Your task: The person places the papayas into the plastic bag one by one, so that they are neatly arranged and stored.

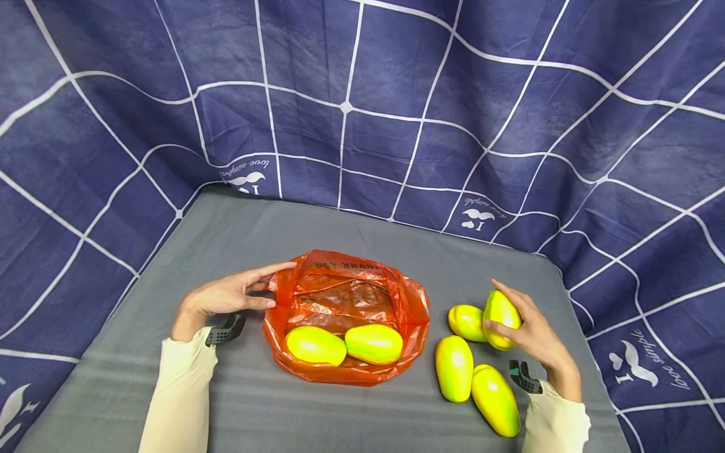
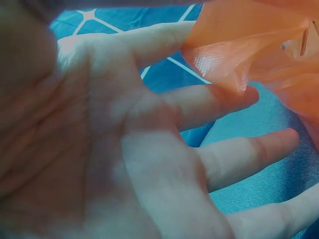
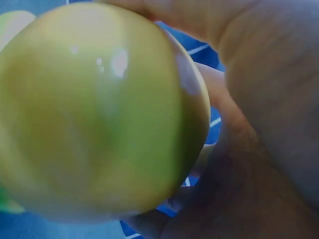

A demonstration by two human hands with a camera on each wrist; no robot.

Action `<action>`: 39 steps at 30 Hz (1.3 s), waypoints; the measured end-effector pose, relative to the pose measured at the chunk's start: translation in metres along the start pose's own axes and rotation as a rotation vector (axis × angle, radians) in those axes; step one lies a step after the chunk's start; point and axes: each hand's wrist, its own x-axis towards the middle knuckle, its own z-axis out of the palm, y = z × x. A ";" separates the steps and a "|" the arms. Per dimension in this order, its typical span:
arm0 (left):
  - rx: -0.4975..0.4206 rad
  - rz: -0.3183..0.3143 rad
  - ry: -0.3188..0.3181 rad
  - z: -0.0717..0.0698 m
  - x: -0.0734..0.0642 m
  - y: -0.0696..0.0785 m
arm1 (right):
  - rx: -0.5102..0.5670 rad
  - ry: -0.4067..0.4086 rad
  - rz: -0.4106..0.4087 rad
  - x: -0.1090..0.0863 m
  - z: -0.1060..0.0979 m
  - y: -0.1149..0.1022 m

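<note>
An orange-red plastic bag (image 1: 416, 308) lies with its mouth spread wide, and two yellow-green mangoes (image 1: 316, 346) rest inside its near part. At the bag's left edge is my left hand (image 1: 229, 294), fingers extended and spread. The left wrist view shows the fingertips (image 2: 244, 95) against the thin orange plastic (image 2: 259, 37). To the right of the bag, my right hand (image 1: 535, 333) grips a mango (image 1: 501, 318) between thumb and fingers. That mango (image 3: 99, 114) fills much of the right wrist view, with the fingers curved behind it.
Three more mangoes lie on the grey cloth surface (image 1: 340, 418) between the bag and my right hand: one farther back (image 1: 466, 322), one in the middle (image 1: 454, 368) and one nearest (image 1: 495, 400). A blue gridded curtain (image 1: 385, 145) borders the back and sides.
</note>
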 end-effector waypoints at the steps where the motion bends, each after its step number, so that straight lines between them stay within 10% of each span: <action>1: 0.007 0.000 -0.001 0.000 0.000 0.000 | -0.001 0.003 0.003 0.002 0.000 -0.002; 12: -0.003 -0.017 -0.012 -0.001 0.001 0.000 | 0.084 -0.002 0.013 0.023 -0.002 -0.033; 39: -0.077 -0.038 -0.010 -0.001 0.000 -0.002 | 0.123 -0.096 -0.316 0.064 0.017 -0.092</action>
